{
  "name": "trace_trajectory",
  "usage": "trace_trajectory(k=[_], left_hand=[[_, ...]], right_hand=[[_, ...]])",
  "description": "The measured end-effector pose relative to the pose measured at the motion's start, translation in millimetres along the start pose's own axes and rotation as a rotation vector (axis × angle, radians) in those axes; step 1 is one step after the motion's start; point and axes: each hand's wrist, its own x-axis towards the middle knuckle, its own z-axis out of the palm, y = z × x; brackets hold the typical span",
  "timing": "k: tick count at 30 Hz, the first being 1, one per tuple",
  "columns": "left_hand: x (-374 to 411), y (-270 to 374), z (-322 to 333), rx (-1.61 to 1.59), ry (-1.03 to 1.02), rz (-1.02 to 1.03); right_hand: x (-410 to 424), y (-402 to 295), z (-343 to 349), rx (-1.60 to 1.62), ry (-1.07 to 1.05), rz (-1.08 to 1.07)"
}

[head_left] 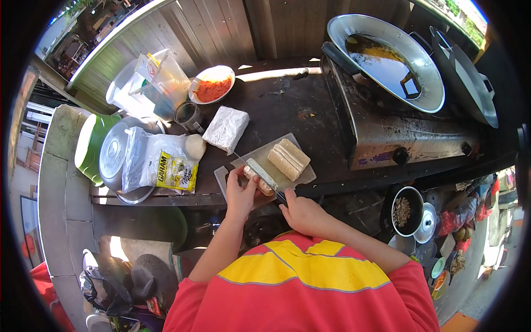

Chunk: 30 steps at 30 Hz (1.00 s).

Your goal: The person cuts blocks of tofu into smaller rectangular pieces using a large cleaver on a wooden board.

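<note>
My left hand (239, 198) steadies a pale block of what looks like tempeh (264, 189) at the left part of a translucent plastic cutting board (308, 176). In my right hand (306, 212) is the black handle of a kitchen knife (262, 174). Its blade lies lengthwise along the block's top, pointing away to the upper left; how deep it has cut is unclear. Sliced slabs of the same food (289, 159) stand together on the board's right side. Just beyond the board sits a block in white plastic wrapping (226, 129).
A two-burner gas stove (390, 141) at right carries a wok of oil (431, 93). Red paste fills a bowl (211, 84) at the back. At left are a yellow salt packet (176, 172), a dark glass (189, 116), a metal bowl (114, 153) and a green container (94, 145).
</note>
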Motion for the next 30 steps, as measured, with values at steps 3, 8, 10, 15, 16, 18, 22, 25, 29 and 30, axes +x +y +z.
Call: trace_trajectory(k=[3, 8, 10, 15, 16, 18, 22, 25, 29, 30], left_hand=[[0.8, 0.8, -2.4, 0.053, -0.008, 0.032], [1.3, 2.0, -11.1, 0.199, 0.037, 0.1], [-0.2, 14.3, -17.9, 0.465, -0.009, 0.324], [2.8, 67.5, -20.8, 1.29, -0.393, 0.757], [7.2, 73.2, -19.4, 1.318, -0.483, 0.838], [21.0, 78.8, -16.3, 1.401, -0.661, 0.84], [39.3, 73.2, -14.7, 1.385, -0.769, 0.797], [28.9, 61.6, -7.6, 1.321, -0.534, 0.585], [14.0, 27.1, -4.3, 1.146, -0.16, 0.627], [9.5, 24.0, -1.6, 1.105, -0.106, 0.65]], right_hand=[[5.6, 3.4, 2.7, 0.031, 0.059, -0.056], [-7.5, 2.4, -2.7, 0.102, 0.109, -0.1], [-20.1, -2.6, -14.3, 0.138, 0.127, -0.126], [-48.8, 7.7, -32.6, 0.266, 0.216, -0.114], [-55.1, 8.8, -36.8, 0.296, 0.207, -0.093], [-67.0, 9.5, -45.1, 0.314, 0.185, -0.032], [-78.8, 28.9, -35.8, 0.243, 0.198, 0.02], [-78.7, 42.4, -26.3, 0.178, 0.172, 0.036], [-69.4, 52.8, -11.1, 0.109, 0.165, 0.02], [-66.5, 53.0, -8.8, 0.092, 0.157, 0.022]])
